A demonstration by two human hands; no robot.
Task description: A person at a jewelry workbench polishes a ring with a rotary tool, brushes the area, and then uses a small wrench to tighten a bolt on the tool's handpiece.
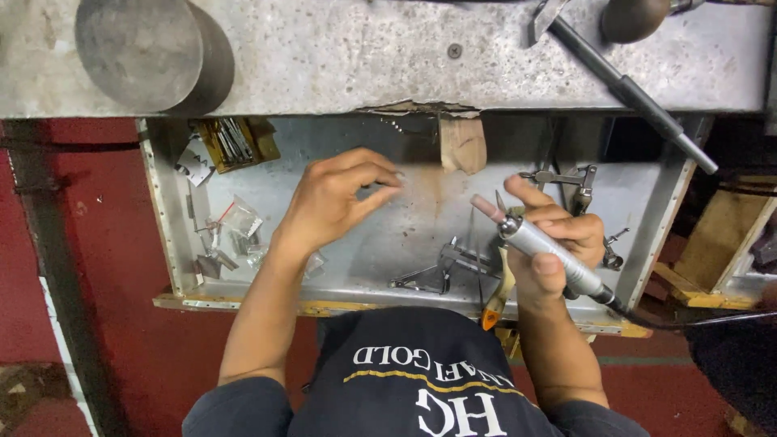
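From the head camera, the right hand (554, 243) is closed around a silver rotary tool (544, 249), which lies slantwise, its pink grinding tip (488, 208) aimed up and left toward the left hand (332, 198) and its black cord (688, 322) trailing off low to the right. The left hand is nearly closed, thumb and fingertips pinched as if on something very small that cannot be made out; it hovers over the open metal drawer (405, 235), near the tip but apart from it, with bare drawer floor between them. Under the right hand lie pliers (495, 303) with orange handles and a metal clamp (441, 271); small plastic bags (239, 222) sit well off to the left. Above, on the grey bench (364, 57), rest a round metal block (146, 53) and a dark hammer (627, 85).
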